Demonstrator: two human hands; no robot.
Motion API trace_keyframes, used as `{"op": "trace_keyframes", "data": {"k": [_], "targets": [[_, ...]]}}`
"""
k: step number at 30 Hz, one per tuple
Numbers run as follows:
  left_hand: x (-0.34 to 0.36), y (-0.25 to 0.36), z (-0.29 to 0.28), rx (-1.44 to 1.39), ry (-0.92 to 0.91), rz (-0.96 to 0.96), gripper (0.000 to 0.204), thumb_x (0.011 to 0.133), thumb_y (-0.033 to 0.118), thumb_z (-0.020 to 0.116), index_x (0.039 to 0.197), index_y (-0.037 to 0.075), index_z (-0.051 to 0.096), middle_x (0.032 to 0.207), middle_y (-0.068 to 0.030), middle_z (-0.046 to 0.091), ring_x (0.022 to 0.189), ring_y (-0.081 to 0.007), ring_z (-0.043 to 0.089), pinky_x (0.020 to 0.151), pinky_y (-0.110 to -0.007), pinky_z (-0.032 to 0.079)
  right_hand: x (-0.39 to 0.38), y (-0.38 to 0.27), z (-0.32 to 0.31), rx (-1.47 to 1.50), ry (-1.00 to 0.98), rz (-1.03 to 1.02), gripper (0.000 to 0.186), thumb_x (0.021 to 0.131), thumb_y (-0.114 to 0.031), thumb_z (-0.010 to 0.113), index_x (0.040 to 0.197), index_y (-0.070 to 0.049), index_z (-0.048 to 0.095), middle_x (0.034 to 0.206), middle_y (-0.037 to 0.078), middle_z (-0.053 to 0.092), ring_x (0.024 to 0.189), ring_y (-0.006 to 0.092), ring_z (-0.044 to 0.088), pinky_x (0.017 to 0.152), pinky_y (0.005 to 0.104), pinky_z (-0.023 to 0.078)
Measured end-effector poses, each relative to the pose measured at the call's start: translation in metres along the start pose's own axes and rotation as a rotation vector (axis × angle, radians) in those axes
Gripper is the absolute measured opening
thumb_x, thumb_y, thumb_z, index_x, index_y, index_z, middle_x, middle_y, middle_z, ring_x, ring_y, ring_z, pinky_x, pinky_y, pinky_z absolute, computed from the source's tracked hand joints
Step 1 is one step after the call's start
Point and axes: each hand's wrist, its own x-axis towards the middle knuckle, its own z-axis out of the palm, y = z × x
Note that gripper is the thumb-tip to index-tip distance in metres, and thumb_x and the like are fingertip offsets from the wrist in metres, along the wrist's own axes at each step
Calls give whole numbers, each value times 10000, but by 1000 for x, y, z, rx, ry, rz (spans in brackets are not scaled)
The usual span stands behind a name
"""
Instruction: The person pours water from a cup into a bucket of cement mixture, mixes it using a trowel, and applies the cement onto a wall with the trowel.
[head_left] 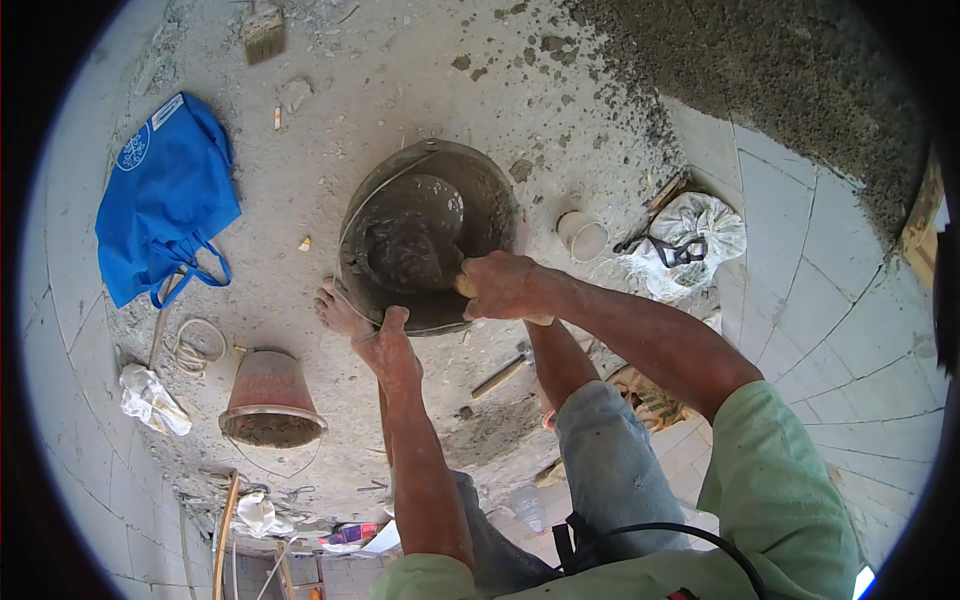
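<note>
A dark, mortar-smeared bucket (pixel 490 185) stands on the floor in the middle, tilted a little, its wire handle folded down along the left rim. Grey-brown wet mix (pixel 400 245) lies inside. My right hand (pixel 507 284) is closed round the wooden handle of a trowel (pixel 464 286) at the bucket's right side. The blade reaches into the mix, so its shape is hard to make out. My left hand (pixel 385 345) grips the bucket's near-left rim, thumb up; its fingers are partly hidden.
A blue bag (pixel 165 205) lies at left, above a reddish bucket (pixel 270 385) on its side. Right of me are a white cup (pixel 583 236) and a white plastic sack (pixel 690 245). A hammer (pixel 500 374) lies near my legs. Wet mortar (pixel 770 80) covers the far right floor.
</note>
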Motion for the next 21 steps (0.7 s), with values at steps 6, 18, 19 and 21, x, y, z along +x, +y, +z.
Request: {"op": "trace_keyframes", "data": {"k": [6, 18, 19, 21], "targets": [[-9, 21, 16, -16, 57, -116, 149, 714, -67, 578, 845, -44, 646, 830, -10, 612, 720, -108, 535, 710, -251, 448, -14, 9, 28, 226, 322, 60, 491, 797, -370, 728, 986, 37, 530, 855, 255, 649, 868, 390, 670, 742, 482, 520], [-16, 34, 39, -41, 88, -149, 176, 712, -72, 572, 870, -40, 644, 821, -17, 617, 718, -108, 539, 653, -246, 450, 8, -1, 58, -663, 480, 263, 498, 766, -97, 642, 1201, 120, 534, 883, 181, 682, 737, 246, 687, 605, 330, 563], [-15, 35, 35, -26, 82, -136, 196, 716, -72, 573, 897, -43, 644, 831, -23, 620, 717, -110, 544, 655, -251, 459, 7, 2, 60, -519, 454, 184, 519, 751, -78, 652, 1185, 169, 511, 900, 217, 686, 794, 267, 697, 648, 336, 571], [-14, 35, 26, -1, 91, -135, 196, 724, -71, 575, 904, -41, 645, 836, -26, 622, 716, -110, 549, 660, -254, 464, -7, -8, 47, -435, 350, 66, 505, 757, -75, 650, 1173, 174, 508, 900, 225, 685, 829, 283, 699, 668, 347, 572]]}}
